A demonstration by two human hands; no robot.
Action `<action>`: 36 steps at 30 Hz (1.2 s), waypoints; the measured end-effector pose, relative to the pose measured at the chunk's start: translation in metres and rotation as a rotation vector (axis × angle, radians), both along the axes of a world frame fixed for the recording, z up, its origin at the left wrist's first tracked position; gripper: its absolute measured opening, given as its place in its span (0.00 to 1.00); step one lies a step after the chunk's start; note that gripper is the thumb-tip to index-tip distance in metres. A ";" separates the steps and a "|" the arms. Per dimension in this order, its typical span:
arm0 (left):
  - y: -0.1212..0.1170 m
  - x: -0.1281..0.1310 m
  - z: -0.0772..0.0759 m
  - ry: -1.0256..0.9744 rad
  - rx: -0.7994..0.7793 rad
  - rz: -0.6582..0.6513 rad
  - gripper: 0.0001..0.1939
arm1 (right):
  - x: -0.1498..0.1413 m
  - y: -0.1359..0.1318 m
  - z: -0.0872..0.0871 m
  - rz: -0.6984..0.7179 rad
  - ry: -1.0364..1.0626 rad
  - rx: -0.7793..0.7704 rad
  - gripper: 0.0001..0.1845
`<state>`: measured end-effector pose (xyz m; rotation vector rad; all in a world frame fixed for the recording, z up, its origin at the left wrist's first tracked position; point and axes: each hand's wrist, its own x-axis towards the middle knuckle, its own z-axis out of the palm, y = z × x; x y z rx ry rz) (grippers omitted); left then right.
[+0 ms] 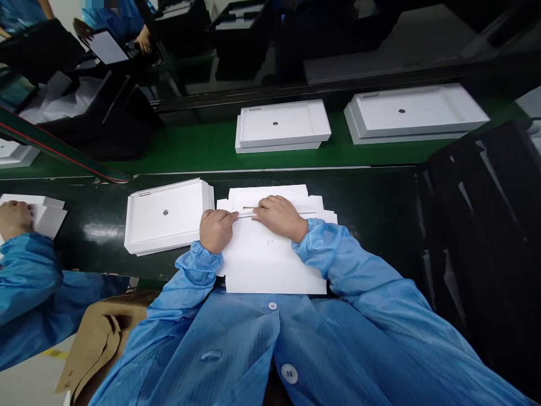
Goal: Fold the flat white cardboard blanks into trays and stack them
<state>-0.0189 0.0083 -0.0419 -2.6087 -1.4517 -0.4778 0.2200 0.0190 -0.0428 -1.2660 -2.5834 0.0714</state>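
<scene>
A flat white cardboard box blank (274, 265) lies on the dark work surface right in front of me, its flaps spread out. Across its upper part runs a narrow folded strip with a slot. My left hand (217, 230) presses on the left end of that strip, fingers curled and closed at the fold. To the right, my right hand (279, 216) rests on the same strip, its fingers bent over the fold near the slot. Just left of the blank sits a folded white box tray (169, 217) with a round hole, close to my left hand.
On the green shelf (203, 141) behind stand two stacks of white box trays (285, 124) (418, 113). A black bin (477, 242) stands at the right. At far left a co-worker's hand (16, 220) touches white card. Brown cardboard (101, 338) sits below left.
</scene>
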 end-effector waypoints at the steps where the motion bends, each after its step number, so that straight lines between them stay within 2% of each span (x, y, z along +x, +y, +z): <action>1: 0.000 -0.002 0.000 0.012 0.003 -0.011 0.14 | 0.002 0.000 0.001 0.012 -0.006 -0.010 0.14; 10: -0.005 -0.006 0.003 0.014 -0.024 -0.041 0.17 | -0.001 -0.005 -0.002 0.125 0.007 0.056 0.18; 14: -0.013 -0.007 0.009 -0.006 -0.048 -0.056 0.19 | -0.001 -0.012 -0.002 0.098 0.047 0.057 0.18; 18: -0.011 -0.008 0.015 0.006 -0.051 -0.114 0.18 | 0.001 -0.019 0.004 0.044 0.028 0.053 0.19; 21: -0.004 -0.012 0.021 0.006 -0.071 -0.180 0.19 | 0.018 -0.020 0.011 0.003 -0.008 0.005 0.19; 24: 0.005 -0.020 0.025 -0.017 -0.103 -0.211 0.20 | 0.050 -0.020 0.014 -0.059 -0.017 -0.078 0.14; 28: 0.018 -0.025 0.029 -0.023 -0.127 -0.235 0.18 | 0.085 -0.026 0.008 -0.168 0.060 -0.127 0.11; 32: 0.029 -0.015 0.034 0.100 -0.176 -0.233 0.16 | 0.088 -0.033 -0.003 -0.233 0.098 -0.053 0.13; 36: 0.028 0.015 0.041 0.164 -0.176 -0.221 0.16 | 0.080 -0.035 -0.006 -0.248 0.069 0.004 0.15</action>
